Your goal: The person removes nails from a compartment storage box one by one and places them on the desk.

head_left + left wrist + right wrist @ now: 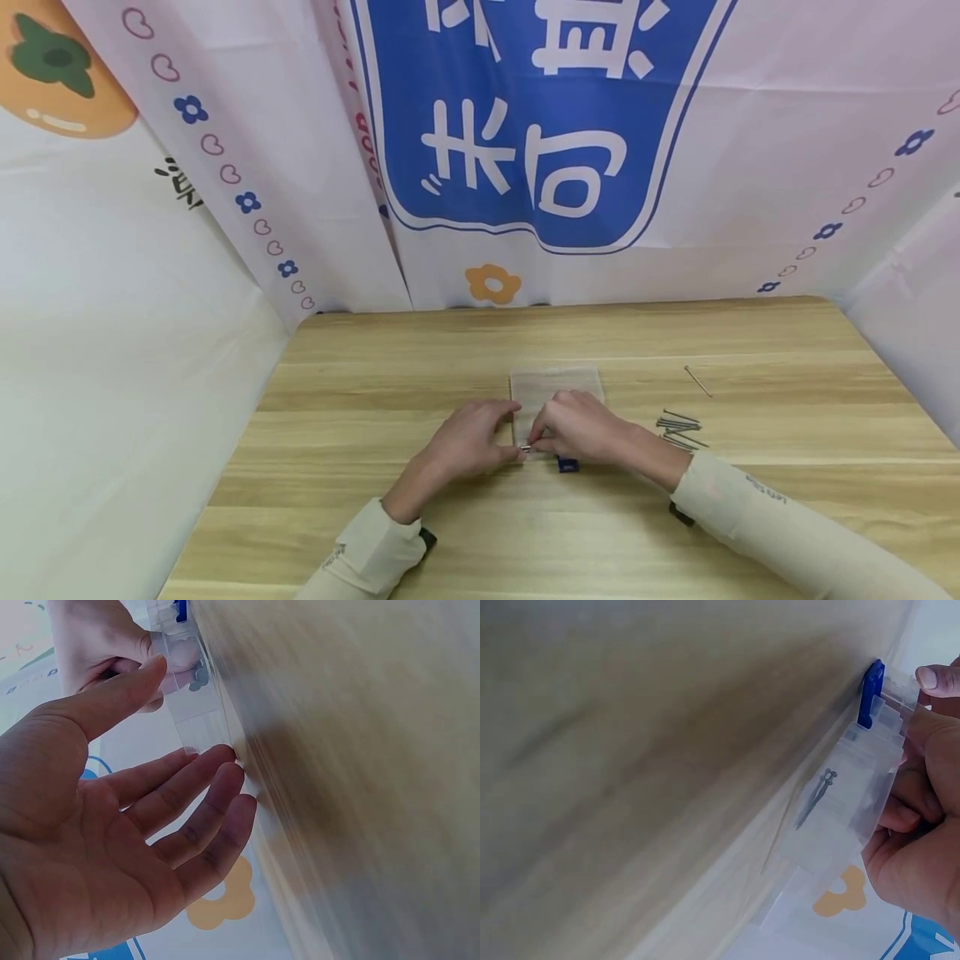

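A clear plastic box [555,379] lies on the wooden table, with a blue latch [567,465] at its near side. My left hand [468,437] is beside the box's left side, fingers loosely bent, the thumb by the near left corner. Reaching over the box from the right, my right hand [577,425] pinches small metal nails [525,448] at that corner. Their dark round heads [198,677] show through the clear wall in the left wrist view. Further nails [817,799] show against the box in the right wrist view. Palm and fingers hide part of the box.
Several loose nails [678,427] lie in a pile right of the box, near the right forearm. A single nail [697,381] lies farther back. Behind the table's back edge hangs a printed cloth [442,275]; white cloth walls stand at both sides.
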`<state>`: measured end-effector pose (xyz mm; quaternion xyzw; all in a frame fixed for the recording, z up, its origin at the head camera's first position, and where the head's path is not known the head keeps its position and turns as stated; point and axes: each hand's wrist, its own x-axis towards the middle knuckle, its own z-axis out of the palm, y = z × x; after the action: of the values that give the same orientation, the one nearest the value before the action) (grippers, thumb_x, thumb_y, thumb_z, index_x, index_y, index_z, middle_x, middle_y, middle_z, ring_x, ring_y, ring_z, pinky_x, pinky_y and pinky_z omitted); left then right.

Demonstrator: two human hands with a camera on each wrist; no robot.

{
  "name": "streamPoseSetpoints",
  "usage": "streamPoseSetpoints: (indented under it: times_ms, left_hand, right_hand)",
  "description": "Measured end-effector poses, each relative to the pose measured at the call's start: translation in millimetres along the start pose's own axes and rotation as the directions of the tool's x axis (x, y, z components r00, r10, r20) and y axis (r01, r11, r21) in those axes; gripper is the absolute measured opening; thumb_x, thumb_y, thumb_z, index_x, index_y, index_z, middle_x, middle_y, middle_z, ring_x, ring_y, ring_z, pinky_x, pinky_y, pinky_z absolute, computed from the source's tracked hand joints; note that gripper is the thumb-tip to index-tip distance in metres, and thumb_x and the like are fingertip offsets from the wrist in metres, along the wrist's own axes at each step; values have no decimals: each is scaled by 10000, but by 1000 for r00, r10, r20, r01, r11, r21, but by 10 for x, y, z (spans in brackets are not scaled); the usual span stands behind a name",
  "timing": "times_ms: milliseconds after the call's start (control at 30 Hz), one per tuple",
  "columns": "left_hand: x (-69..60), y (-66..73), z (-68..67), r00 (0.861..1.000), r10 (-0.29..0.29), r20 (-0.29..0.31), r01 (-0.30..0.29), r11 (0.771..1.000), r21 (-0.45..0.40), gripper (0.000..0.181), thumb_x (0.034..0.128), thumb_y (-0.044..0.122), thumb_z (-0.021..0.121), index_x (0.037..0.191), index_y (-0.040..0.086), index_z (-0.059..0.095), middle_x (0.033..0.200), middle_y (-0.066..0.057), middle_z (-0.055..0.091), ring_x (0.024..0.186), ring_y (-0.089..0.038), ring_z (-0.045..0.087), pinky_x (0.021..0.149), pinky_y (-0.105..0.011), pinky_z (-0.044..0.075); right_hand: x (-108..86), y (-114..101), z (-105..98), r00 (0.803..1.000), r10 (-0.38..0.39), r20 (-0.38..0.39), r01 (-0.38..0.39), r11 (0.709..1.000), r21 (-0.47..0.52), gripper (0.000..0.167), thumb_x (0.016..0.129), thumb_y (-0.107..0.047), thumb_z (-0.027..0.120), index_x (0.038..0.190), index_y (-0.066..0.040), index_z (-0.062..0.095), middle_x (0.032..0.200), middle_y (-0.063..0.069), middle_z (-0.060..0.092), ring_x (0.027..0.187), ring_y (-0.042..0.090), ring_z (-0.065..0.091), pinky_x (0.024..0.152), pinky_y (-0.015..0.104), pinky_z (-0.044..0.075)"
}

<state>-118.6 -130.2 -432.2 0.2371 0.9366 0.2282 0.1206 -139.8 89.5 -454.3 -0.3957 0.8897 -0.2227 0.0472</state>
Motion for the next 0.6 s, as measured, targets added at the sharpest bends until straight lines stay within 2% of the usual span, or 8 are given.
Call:
streamPoseSetpoints:
  times_ms: [300,467,600]
  left_hand:
    - [-7,0,3,1000,3,3,-3,1000,-7,650,904,315,882,1444,39,650,1279,-98,760,1193,-270,715,1020,-458,591]
    - [-6,-2,2,1000,-6,7,6,1000,-3,656,917,336,870,1462,54,641,1309,-97,757,1215,-274,713,1027,-457,592]
    - [-5,-7,2,1000,-11,6,11,1000,-5,658,918,344,869,1465,58,640,1311,-96,754,1212,-274,712,1025,-461,594]
  right_hand:
    - [-16,14,0,1000,-8,-1,8,999,33,67,933,-249,853,952,-188,873,912,-84,837,666,-79,627,658,170,533]
    - [-23,4,-40,1000,26,-7,-25,995,99,74,953,-275,834,962,-210,867,854,-127,810,543,-61,480,543,167,426]
    - [-30,-3,-81,999,45,-16,-43,990,137,69,961,-273,823,961,-218,866,772,-165,756,515,-51,397,491,157,321]
